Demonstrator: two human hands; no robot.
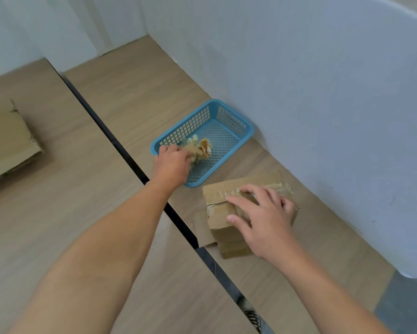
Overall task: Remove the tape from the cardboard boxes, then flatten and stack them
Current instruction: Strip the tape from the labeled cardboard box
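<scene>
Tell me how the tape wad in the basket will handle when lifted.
The tape wad looks thin and crumpled: probably very light, floppy, squashing under a grip. Its glossy folds suggest adhesive, so it may cling to the left hand. Irregular and inside the basket, it shouldn't roll.

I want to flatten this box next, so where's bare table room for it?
Widest bare patch: the left table, between the flattened cardboard and the dark gap. Also the right table's far end, beyond the blue basket. Crowded: basket, taped box, left hand and right hand cluster by the wall.
</scene>
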